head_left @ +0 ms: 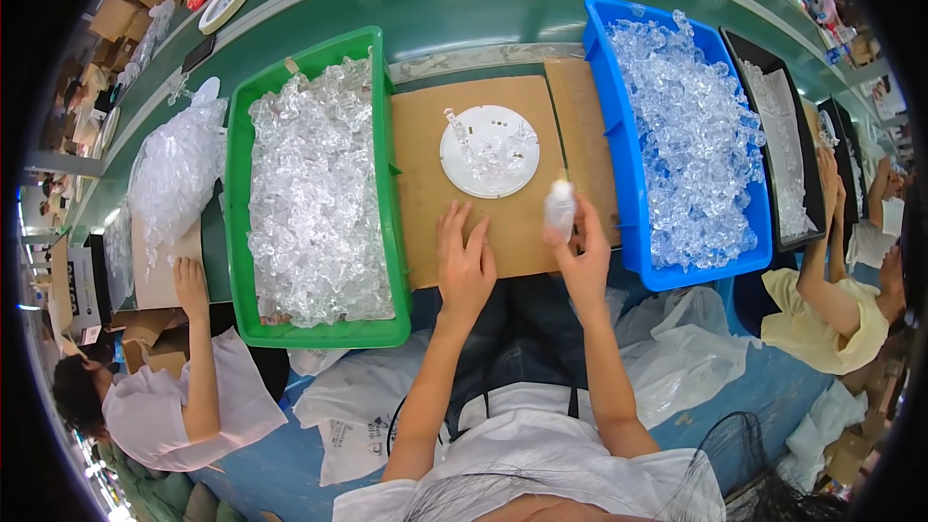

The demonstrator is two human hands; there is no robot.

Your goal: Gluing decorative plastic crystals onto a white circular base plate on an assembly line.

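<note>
My right hand grips a small translucent bottle with a pale cap, held upright over the cardboard sheet. My left hand lies on the near part of that sheet, fingers stretched out and holding nothing. Just beyond both hands sits a round white disc with slots in its face. Several clear plastic pieces stand on the disc, one upright near its left edge. Their exact shape is hard to make out.
A green bin of clear plastic parts flanks the sheet on the left, a blue bin of similar parts on the right. Beyond the blue one is a black tray. Co-workers sit at both sides. A green conveyor runs along the far side.
</note>
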